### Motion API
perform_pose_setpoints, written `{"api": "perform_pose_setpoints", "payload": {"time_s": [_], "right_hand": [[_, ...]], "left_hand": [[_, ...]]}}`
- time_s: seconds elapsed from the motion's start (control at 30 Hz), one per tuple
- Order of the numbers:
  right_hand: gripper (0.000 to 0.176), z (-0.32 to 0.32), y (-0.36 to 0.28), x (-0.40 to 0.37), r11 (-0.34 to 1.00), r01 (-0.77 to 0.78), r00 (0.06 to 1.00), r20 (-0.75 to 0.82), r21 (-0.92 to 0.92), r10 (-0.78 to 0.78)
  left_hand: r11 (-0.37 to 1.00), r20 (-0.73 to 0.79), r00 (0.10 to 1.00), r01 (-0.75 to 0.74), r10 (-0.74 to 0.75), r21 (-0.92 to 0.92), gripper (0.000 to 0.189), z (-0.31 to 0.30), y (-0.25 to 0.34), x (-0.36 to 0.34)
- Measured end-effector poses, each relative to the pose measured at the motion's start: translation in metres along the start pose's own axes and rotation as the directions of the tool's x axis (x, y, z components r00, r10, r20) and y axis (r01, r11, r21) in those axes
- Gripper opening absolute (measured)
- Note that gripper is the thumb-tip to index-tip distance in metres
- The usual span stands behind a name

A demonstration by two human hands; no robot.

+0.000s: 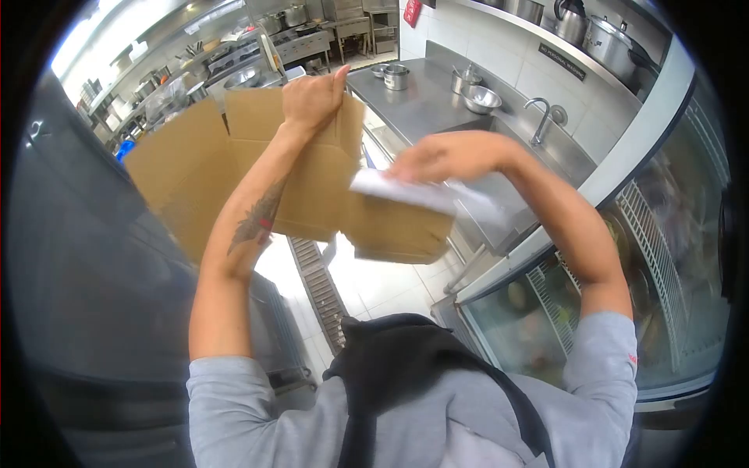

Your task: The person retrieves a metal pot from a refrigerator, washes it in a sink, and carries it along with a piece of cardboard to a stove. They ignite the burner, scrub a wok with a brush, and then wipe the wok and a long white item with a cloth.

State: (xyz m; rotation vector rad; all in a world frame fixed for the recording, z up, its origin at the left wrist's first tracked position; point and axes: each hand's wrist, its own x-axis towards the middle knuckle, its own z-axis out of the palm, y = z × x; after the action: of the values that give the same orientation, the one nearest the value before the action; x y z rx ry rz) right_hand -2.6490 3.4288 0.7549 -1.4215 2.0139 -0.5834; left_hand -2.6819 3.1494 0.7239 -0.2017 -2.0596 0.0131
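A flattened cardboard box (187, 152), brown with fold creases and flaps, is held up in front of me. My left hand (312, 101) is closed on its upper edge, thumb pointing up. Over the right-hand flap, my right hand (449, 156) is smeared by motion, fingers pressed together on a thin white sheet (402, 189). The white sheet overlaps the top of the flap and trails off to the right in a blur; I cannot tell whether it is paper or cloth.
A steel counter (413, 105) with a sink, tap (538, 117), metal bowl (480, 99) and pots runs along the right wall. Nearer on the right stands a glass-door fridge (538, 312). A floor drain grate (318, 285) lies below the cardboard. Cooking equipment stands at the back.
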Motion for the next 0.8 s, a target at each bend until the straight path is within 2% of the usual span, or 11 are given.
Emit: {"api": "perform_pose_setpoints", "payload": {"time_s": [0.03, 0.07, 0.13, 0.2, 0.3, 0.43, 0.5, 0.6, 0.67, 0.73, 0.8], "right_hand": [[0.057, -0.008, 0.010, 0.001, 0.849, -0.272, 0.962, 0.138, 0.454, 0.234], [0.066, -0.013, -0.006, -0.004, 0.974, -0.182, 0.982, 0.070, 0.135, 0.173], [0.076, -0.005, 0.008, 0.015, 0.989, -0.138, 0.990, -0.027, 0.059, 0.139], [0.076, 0.003, 0.004, 0.032, 0.823, -0.170, 0.978, -0.010, 0.541, 0.208], [0.088, -0.004, 0.001, 0.038, 0.812, -0.226, 0.973, 0.090, 0.538, 0.212], [0.036, 0.017, 0.035, 0.042, 0.965, -0.198, 0.837, -0.541, -0.173, 0.074], [0.032, 0.039, 0.023, 0.027, 0.975, -0.163, 0.788, -0.614, -0.153, 0.035], [0.027, 0.121, 0.005, -0.014, 0.824, -0.369, 0.710, -0.702, -0.430, -0.048], [0.048, 0.170, 0.004, -0.067, 0.938, -0.031, 0.382, -0.871, -0.345, -0.307], [0.048, 0.188, 0.015, -0.110, 0.974, 0.022, 0.679, -0.712, -0.224, -0.179], [0.037, 0.215, 0.039, -0.130, 0.975, -0.161, 0.736, -0.677, -0.153, 0.016]], "left_hand": [[0.999, -0.016, 0.999, -0.034, 0.034, -0.002, 0.057, -0.004, 0.006, 0.004], [0.995, -0.128, 0.987, -0.097, 0.097, 0.004, 0.059, -0.001, 0.014, 0.015], [0.994, -0.116, 0.988, -0.099, 0.105, 0.052, 0.059, -0.009, 0.033, 0.044], [0.983, -0.095, 0.989, -0.093, 0.109, 0.158, 0.061, -0.005, 0.043, 0.068], [0.960, -0.074, 0.968, -0.227, 0.241, 0.162, 0.061, 0.002, 0.045, 0.082], [0.949, -0.066, 0.964, -0.239, 0.258, 0.207, 0.060, -0.020, 0.040, 0.114], [0.934, 0.168, 0.959, -0.265, 0.230, 0.237, 0.054, -0.034, 0.053, 0.124], [0.933, 0.110, 0.981, -0.187, 0.161, 0.306, 0.050, -0.002, -0.063, 0.158], [0.905, 0.020, 0.993, 0.100, -0.119, 0.414, 0.051, -0.032, -0.108, 0.192], [0.840, -0.091, 0.939, 0.339, -0.332, 0.423, 0.053, -0.084, -0.111, 0.200], [0.835, -0.086, 0.916, 0.393, -0.391, 0.385, 0.055, -0.147, -0.127, 0.232]]}}
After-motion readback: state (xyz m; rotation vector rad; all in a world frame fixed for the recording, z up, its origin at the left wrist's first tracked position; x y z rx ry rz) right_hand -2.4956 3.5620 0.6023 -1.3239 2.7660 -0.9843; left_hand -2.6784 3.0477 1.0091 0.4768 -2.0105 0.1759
